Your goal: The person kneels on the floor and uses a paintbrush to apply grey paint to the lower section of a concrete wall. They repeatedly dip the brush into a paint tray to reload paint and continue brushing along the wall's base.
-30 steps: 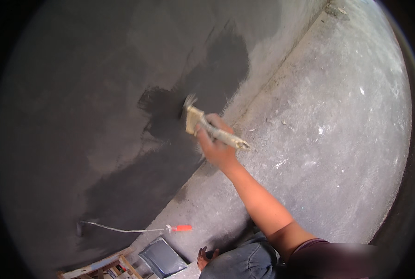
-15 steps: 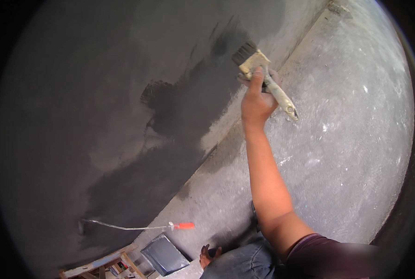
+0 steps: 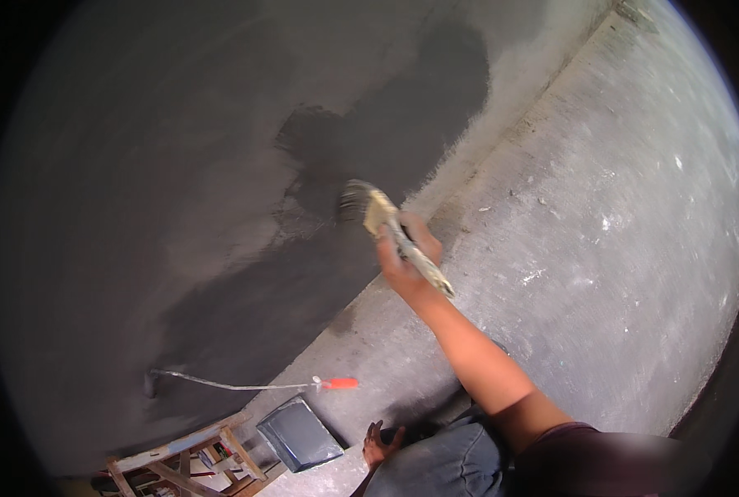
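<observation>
My right hand (image 3: 409, 258) is closed round a wide paintbrush (image 3: 379, 212) with a cream, paint-smeared ferrule and handle. Its dark bristles, blurred by motion, are at the fresh dark grey patch (image 3: 402, 108) on the wall; whether they press on it I cannot tell. Beside my bent knee, my left hand (image 3: 377, 445) has its fingers apart and shows nothing in them. Left of that hand lies a rectangular tray (image 3: 301, 432) with dark grey contents. Past the tray, a paint roller (image 3: 339, 383) with an orange handle and a long thin rod reaches toward the wall.
A wooden frame (image 3: 158, 454) with small items within it stands at the lower left. The wall meets the pale, speckled concrete floor (image 3: 601, 273) along a diagonal edge. Small debris (image 3: 634, 12) lies by that edge at the far end.
My right hand has moved down and left with the paintbrush, along the wall's lower part. The dark coat near the top now spreads wider and smoother. The view has shifted slightly.
</observation>
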Demonstrator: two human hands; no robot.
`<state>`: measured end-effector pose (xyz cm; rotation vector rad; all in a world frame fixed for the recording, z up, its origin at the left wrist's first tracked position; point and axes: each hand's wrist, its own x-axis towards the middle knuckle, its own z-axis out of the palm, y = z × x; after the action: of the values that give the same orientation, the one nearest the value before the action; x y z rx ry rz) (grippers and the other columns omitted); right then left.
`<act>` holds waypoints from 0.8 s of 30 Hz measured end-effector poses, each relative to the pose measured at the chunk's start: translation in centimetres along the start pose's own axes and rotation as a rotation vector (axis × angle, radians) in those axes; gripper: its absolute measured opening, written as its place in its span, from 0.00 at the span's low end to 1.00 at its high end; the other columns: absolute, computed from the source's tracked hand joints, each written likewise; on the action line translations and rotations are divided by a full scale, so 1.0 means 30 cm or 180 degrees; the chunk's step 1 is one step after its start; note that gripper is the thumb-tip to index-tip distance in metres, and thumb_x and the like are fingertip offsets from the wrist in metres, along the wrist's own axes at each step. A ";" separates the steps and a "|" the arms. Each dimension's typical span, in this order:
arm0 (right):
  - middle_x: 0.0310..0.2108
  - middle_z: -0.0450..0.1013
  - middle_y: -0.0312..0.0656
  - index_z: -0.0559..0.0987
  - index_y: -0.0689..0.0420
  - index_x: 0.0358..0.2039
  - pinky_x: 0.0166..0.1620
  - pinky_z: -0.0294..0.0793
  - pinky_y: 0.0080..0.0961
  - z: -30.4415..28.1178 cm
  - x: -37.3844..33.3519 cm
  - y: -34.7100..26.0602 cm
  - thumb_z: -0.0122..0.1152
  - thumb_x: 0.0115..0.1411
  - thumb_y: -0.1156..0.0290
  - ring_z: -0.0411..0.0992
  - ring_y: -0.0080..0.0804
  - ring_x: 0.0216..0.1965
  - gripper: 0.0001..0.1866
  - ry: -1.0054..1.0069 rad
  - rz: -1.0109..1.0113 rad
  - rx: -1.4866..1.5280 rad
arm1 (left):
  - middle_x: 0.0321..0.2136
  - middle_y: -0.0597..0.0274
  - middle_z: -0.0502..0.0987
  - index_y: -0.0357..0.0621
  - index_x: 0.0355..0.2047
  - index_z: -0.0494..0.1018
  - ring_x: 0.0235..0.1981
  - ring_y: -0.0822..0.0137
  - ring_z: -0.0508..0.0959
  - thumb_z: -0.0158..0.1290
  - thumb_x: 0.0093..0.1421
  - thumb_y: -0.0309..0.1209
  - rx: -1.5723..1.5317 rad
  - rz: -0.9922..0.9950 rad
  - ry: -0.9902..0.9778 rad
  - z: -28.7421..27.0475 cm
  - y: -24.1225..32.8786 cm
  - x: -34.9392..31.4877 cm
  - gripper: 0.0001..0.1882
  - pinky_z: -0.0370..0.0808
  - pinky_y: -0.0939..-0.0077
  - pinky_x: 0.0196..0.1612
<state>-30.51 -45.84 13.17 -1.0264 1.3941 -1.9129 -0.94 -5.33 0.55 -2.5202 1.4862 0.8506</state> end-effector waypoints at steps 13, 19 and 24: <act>0.33 0.79 0.47 0.76 0.60 0.43 0.33 0.78 0.32 0.019 -0.186 0.138 0.63 0.66 0.73 0.78 0.35 0.30 0.08 0.0290 0.0712 -0.0291 | 0.69 0.41 0.69 0.45 0.66 0.72 0.71 0.43 0.67 0.64 0.55 0.66 0.0037 -0.0084 -0.0155 -0.054 0.050 -0.028 0.48 0.64 0.45 0.71; 0.31 0.76 0.44 0.75 0.60 0.44 0.32 0.76 0.30 0.231 -0.166 -0.113 0.60 0.70 0.72 0.76 0.29 0.29 0.07 0.0112 0.0235 0.0572 | 0.69 0.42 0.69 0.46 0.67 0.71 0.71 0.43 0.67 0.64 0.56 0.65 0.0089 0.0056 -0.0154 -0.031 0.021 -0.012 0.47 0.63 0.46 0.71; 0.29 0.78 0.44 0.76 0.62 0.45 0.31 0.76 0.25 0.229 -0.133 -0.255 0.64 0.65 0.76 0.77 0.27 0.27 0.10 0.0209 -0.0833 0.1024 | 0.69 0.42 0.68 0.46 0.67 0.71 0.71 0.44 0.67 0.64 0.56 0.65 0.0086 0.0010 -0.0086 -0.032 0.020 -0.030 0.47 0.63 0.46 0.71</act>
<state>-22.56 -43.96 20.60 -1.0325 0.9758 -2.2874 -1.38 -5.29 1.93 -2.4779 1.4837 0.8558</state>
